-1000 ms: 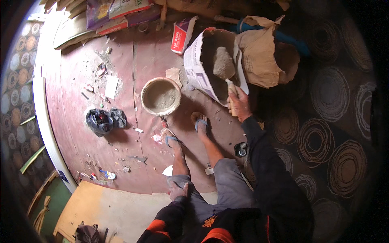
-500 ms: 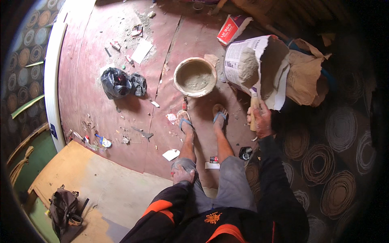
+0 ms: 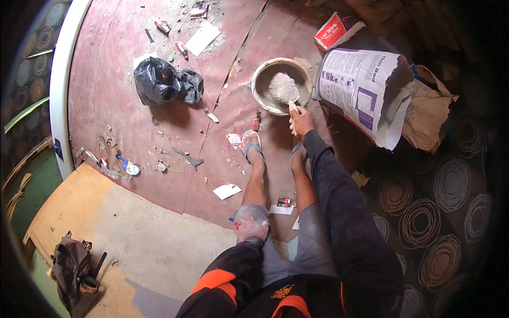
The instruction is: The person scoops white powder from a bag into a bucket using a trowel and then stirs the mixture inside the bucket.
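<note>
My right hand [image 3: 303,122] is closed round the wooden handle of a trowel [image 3: 292,106]. A heap of grey powder [image 3: 283,87] covers its blade, which is over the mouth of a round bucket [image 3: 254,94]. Grey material coats the bucket's inside; the heap hides part of what is in it. My left hand [image 3: 251,228] lies over my left knee with its fingers spread. Small blue and red bits show beside its fingertips, too small to name. Right of the bucket, a torn paper sack [image 3: 344,85] lies on its side, its ragged mouth facing right.
A torn brown paper bag [image 3: 427,114] lies beyond the sack, and a torn-off sack piece [image 3: 339,31] behind it. To the left sits a black plastic bag [image 3: 155,82]. Litter and paper scraps dot the reddish floor [image 3: 180,127]. A board [image 3: 159,238] with a dark backpack [image 3: 74,267] is near left.
My right hand has carried the loaded trowel leftward from the sack's mouth to above the bucket. The view has shifted a little. My left hand stays on the knee.
</note>
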A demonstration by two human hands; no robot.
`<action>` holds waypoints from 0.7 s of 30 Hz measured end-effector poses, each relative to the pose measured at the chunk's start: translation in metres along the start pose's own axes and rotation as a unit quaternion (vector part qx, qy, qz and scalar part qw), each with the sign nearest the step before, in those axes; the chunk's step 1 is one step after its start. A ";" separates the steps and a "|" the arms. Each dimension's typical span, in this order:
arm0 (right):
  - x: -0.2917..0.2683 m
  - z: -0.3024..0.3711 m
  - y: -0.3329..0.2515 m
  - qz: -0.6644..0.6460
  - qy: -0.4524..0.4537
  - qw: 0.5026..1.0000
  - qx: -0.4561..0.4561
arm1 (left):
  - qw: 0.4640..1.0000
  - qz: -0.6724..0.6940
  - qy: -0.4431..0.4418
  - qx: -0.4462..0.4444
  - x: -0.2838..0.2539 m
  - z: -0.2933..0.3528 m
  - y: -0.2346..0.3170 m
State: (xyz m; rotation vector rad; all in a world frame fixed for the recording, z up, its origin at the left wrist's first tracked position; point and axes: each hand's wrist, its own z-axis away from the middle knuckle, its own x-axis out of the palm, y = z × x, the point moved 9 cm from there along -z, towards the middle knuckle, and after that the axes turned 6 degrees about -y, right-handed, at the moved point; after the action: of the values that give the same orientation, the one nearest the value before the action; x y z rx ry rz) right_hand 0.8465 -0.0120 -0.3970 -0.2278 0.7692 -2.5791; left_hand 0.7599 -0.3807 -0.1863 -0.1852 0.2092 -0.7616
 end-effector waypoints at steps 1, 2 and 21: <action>-0.008 -0.003 -0.001 0.076 0.039 0.996 -0.018 | 1.000 0.001 -0.003 0.002 0.000 -0.001 -0.002; -0.016 -0.003 -0.003 0.154 0.077 0.984 -0.036 | 1.000 0.015 -0.016 0.001 0.002 -0.001 -0.004; 0.006 0.016 -0.104 0.680 0.077 0.728 -0.030 | 0.995 0.088 -0.036 0.014 -0.001 -0.006 -0.017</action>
State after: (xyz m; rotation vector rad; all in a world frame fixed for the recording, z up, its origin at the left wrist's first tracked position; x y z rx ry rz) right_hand 0.8076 0.0555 -0.3263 0.4220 0.6579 -1.1455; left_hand 0.7462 -0.3929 -0.1879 -0.1642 0.1442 -0.5818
